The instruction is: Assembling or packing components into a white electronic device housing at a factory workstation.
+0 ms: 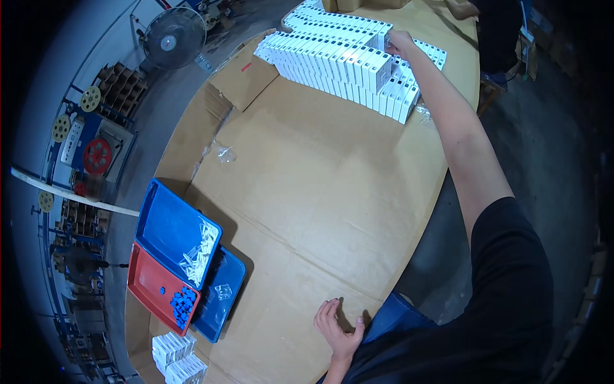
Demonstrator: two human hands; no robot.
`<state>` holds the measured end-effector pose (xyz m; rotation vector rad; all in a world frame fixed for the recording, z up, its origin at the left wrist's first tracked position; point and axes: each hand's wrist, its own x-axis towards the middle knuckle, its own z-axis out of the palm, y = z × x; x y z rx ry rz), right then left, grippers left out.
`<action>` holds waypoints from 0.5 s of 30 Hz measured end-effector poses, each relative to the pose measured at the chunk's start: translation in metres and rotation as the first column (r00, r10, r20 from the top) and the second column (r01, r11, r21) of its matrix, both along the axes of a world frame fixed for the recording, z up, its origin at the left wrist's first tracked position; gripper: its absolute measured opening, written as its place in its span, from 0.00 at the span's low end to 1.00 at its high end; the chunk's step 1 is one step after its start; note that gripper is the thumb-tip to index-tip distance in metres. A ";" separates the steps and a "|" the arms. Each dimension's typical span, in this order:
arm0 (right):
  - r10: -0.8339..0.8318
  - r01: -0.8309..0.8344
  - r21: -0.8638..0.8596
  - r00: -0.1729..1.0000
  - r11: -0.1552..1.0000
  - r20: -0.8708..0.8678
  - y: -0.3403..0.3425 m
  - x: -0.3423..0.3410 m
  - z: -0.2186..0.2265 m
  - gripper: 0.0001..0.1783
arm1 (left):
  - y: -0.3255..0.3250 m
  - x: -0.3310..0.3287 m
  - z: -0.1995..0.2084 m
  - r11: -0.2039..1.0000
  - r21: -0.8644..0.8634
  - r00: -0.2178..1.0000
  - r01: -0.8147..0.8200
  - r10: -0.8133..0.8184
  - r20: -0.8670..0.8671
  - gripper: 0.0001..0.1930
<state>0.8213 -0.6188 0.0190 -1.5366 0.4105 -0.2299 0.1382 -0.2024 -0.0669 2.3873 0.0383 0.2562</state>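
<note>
At the far end of the table stand rows of narrow white boxes [332,67], packed upright side by side and partly stacked. My right hand [401,45] reaches among them at their right side, its fingers bent down and closed. What those fingers hold, if anything, is hidden. Close to the table's near edge, my left hand [339,329] rests over the brown cardboard surface [307,192]. Its fingers are spread and it holds nothing.
At left, a blue tray [169,211] holds white slender pieces [201,253]; a red tray [150,275] holds small blue parts [183,304]. Another blue tray [224,313] lies partly beneath. More white boxes [176,355] stand nearby. A person [502,38] is at the far right.
</note>
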 end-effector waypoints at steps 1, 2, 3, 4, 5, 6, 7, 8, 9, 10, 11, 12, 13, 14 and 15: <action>-0.032 0.032 -0.007 0.999 0.999 -0.012 0.002 0.000 -0.001 0.26 | 0.000 0.000 0.001 1.000 0.014 1.000 0.002 -0.002 0.000 0.36; -0.025 0.025 -0.006 1.000 1.000 -0.011 0.003 -0.003 -0.003 0.26 | -0.001 0.000 0.001 1.000 0.014 1.000 -0.005 0.005 0.000 0.36; -0.023 0.023 -0.015 1.000 1.000 0.009 0.004 -0.007 -0.006 0.29 | -0.001 0.000 0.002 1.000 0.022 1.000 -0.009 0.009 0.000 0.36; -0.020 0.021 -0.021 0.999 1.000 0.032 0.006 -0.009 -0.007 0.31 | -0.001 0.000 0.002 0.999 0.030 1.000 -0.013 0.013 0.001 0.35; -0.021 0.021 -0.019 0.999 1.000 0.025 -0.001 -0.010 -0.009 0.35 | -0.002 0.000 0.000 0.999 0.030 1.000 -0.025 0.024 0.008 0.35; 0.003 -0.003 -0.009 1.000 1.000 0.001 -0.010 -0.013 -0.012 0.35 | -0.003 0.001 -0.001 0.999 0.043 1.000 -0.009 0.009 0.001 0.35; 0.041 -0.041 0.010 0.999 0.999 -0.022 -0.009 -0.017 -0.018 0.35 | -0.003 0.001 -0.002 0.998 0.063 1.000 -0.007 0.008 -0.006 0.35; -0.004 0.003 0.047 1.000 0.999 0.019 -0.015 -0.016 -0.022 0.35 | -0.005 0.002 -0.002 0.998 0.059 1.000 -0.026 0.026 0.004 0.35; -0.045 0.040 0.087 0.997 0.995 0.058 -0.020 -0.013 -0.028 0.35 | -0.005 0.003 -0.001 0.998 0.056 1.000 -0.017 0.016 0.006 0.34; -0.073 0.066 0.089 0.994 0.994 0.086 -0.024 -0.009 -0.031 0.34 | -0.004 0.001 0.001 0.998 0.054 1.000 -0.018 0.018 0.008 0.34; -0.092 0.082 0.090 0.989 0.993 0.115 -0.028 -0.005 -0.030 0.32 | -0.003 0.000 0.003 0.997 0.048 0.998 -0.061 0.060 0.016 0.34; -0.015 0.003 0.080 0.989 0.997 0.144 0.000 -0.009 -0.047 0.31 | 0.005 -0.004 0.004 0.993 0.079 0.997 -0.082 0.081 0.018 0.33; -0.026 0.037 -0.049 0.976 0.998 0.218 -0.038 -0.007 -0.036 0.29 | 0.002 -0.003 0.004 0.997 0.047 0.997 -0.061 0.059 0.047 0.32; -0.035 0.069 -0.081 0.933 0.994 0.359 -0.049 -0.008 -0.031 0.24 | 0.001 -0.002 0.005 0.989 0.037 0.988 -0.145 0.142 0.061 0.32; -0.044 0.078 -0.055 0.888 0.995 0.458 -0.071 -0.021 -0.022 0.20 | -0.001 0.003 0.007 0.998 0.012 0.994 -0.068 0.067 0.084 0.29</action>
